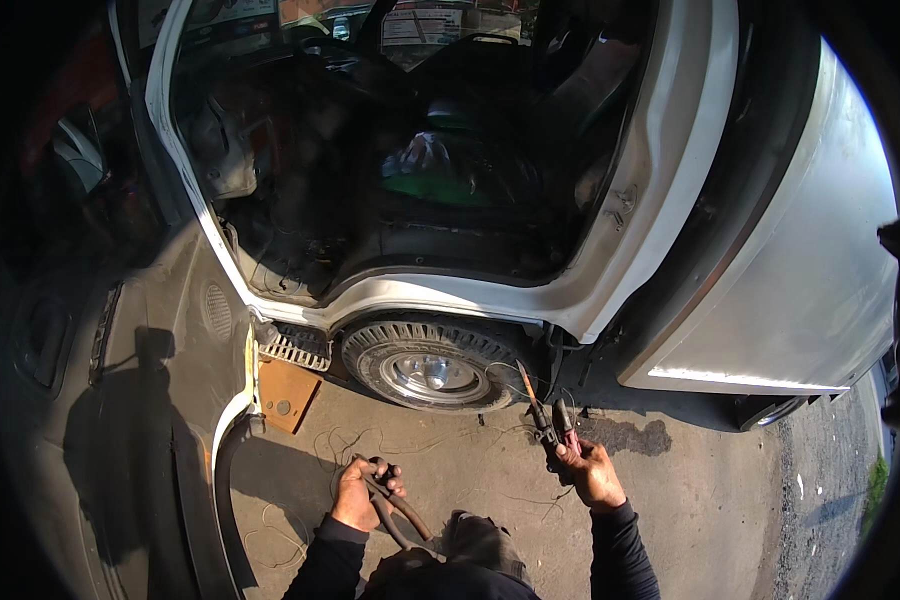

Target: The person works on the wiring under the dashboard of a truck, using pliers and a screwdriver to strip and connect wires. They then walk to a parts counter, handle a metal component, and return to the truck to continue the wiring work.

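My left hand (362,494) is closed round two thick, dark, hose-like lengths (410,515) that run down toward my knees; I cannot tell whether they are hoses or tool handles. My right hand (595,476) grips a slim pointed tool (530,388) with an orange section near its tip and a black lower part. Beside it, in the same grip, is a red and dark handled piece (567,428) whose kind I cannot make out. Thin wire (505,368) loops near the tool's tip, in front of the truck's front wheel (430,370).
A white truck cab (440,290) stands ahead with its door (160,420) swung open at the left. An orange-brown board (288,393) lies under the step (298,347). Loose thin wires (370,440) trail over the concrete. The grey-white cargo body (770,270) rises at the right.
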Available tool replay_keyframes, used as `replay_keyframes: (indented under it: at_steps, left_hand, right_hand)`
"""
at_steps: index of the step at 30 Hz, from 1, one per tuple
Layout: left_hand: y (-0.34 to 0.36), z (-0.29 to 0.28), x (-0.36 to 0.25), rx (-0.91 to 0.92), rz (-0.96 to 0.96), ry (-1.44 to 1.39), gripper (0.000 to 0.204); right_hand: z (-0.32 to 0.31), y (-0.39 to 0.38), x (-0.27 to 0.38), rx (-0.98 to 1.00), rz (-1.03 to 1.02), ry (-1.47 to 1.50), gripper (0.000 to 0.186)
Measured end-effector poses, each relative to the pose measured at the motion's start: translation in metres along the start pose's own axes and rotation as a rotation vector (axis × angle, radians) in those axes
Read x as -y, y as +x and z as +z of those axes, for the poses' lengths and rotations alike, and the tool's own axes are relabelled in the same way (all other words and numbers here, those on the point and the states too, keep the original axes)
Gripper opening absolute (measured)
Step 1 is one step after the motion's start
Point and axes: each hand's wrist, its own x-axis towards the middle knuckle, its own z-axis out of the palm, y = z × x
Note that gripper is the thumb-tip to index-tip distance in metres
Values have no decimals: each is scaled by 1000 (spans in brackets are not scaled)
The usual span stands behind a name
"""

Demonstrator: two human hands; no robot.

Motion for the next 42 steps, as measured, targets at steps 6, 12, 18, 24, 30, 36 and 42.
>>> replay_keyframes:
  at_steps: [6,12,18,24,30,36,42]
  left_hand:
    - [79,149,-169,294,202,24,24]
    - [208,290,-336,580,337,243,21]
    - [336,400,-429,691,179,242,19]
    - [469,414,-420,419,81,634,18]
    - [558,404,-408,217,-66,904,16]
    - [615,402,-402,418,256,1557,36]
    - [612,387,-436,476,433,1529,37]
  right_hand:
    - [-12,172,223,15,-390,48,41]
    - [-2,282,417,-296,-791,30,39]
    - [19,356,525,-851,-987,-1091,55]
    - [62,514,453,-568,-1095,-637,37]
    - [91,631,344,-191,-685,-900,39]
    - [99,655,314,-32,-505,-828,47]
    - [78,631,306,-253,-610,-744,47]
